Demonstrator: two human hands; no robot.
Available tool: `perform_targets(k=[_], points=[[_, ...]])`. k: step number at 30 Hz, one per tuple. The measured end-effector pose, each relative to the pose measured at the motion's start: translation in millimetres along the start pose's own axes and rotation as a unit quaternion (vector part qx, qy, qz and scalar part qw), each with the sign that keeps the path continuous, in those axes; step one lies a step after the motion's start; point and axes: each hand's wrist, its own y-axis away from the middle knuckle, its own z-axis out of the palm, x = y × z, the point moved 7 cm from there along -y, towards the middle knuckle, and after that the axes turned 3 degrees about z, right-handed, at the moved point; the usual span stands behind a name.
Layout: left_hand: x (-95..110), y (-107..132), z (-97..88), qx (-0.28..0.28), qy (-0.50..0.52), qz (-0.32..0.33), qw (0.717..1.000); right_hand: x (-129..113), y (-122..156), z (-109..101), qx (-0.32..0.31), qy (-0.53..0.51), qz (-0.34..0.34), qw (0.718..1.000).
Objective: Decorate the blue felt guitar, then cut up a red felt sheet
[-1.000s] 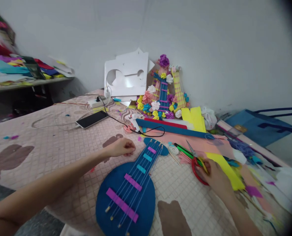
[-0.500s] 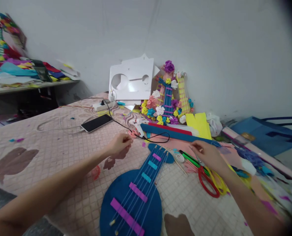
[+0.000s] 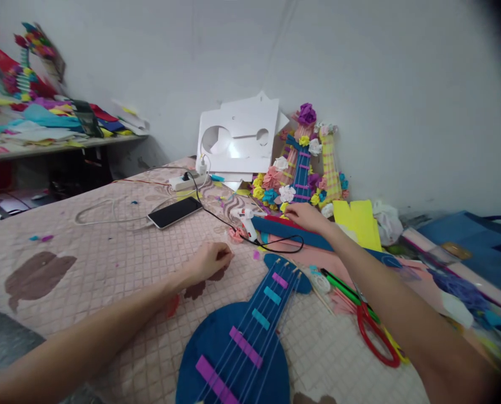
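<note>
A blue paper guitar (image 3: 242, 342) with pink and teal strips and thin strings lies on the pink patterned bedcover (image 3: 99, 264) in front of me. My left hand (image 3: 210, 261) rests on the cover just left of the guitar's neck, fingers curled; whether it holds anything is hidden. My right hand (image 3: 303, 216) reaches far forward, fingers down on a long blue strip (image 3: 301, 235) and a red strip beside it, close to a white glue gun (image 3: 246, 219). Red-handled scissors (image 3: 374, 336) lie under my right forearm.
Finished flower-decorated guitars (image 3: 303, 163) and white cut card (image 3: 240, 137) lean on the wall. A phone (image 3: 174, 212), power strip (image 3: 187, 180) and black cable lie at the back. Yellow sheets (image 3: 358, 221), green pens, paper scraps and a blue bag (image 3: 469, 235) crowd the right side.
My right hand left the scissors on the cover and moved forward and left to the blue and red strips. My left hand has barely moved. The view shifted left.
</note>
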Motion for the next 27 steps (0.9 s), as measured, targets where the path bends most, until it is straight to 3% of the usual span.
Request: perform_targets(k=[6, 15, 22, 27], points=[[3, 1, 0.1, -0.012, -0.026, 0.001, 1.000, 22, -7, 16, -0.049, 0.028, 0.011, 0.998], [5, 0, 1.2, -0.028, -0.035, -0.001, 0.999, 94, 47, 34, -0.077, 0.053, 0.057, 0.994], [4, -1, 1.8, -0.021, 0.004, -0.022, 1.000, 101, 77, 38, -0.062, 0.038, 0.055, 0.996], [1, -2, 2.9, -0.030, -0.002, -0.021, 0.999, 114, 84, 26, -0.030, 0.037, 0.080, 0.996]])
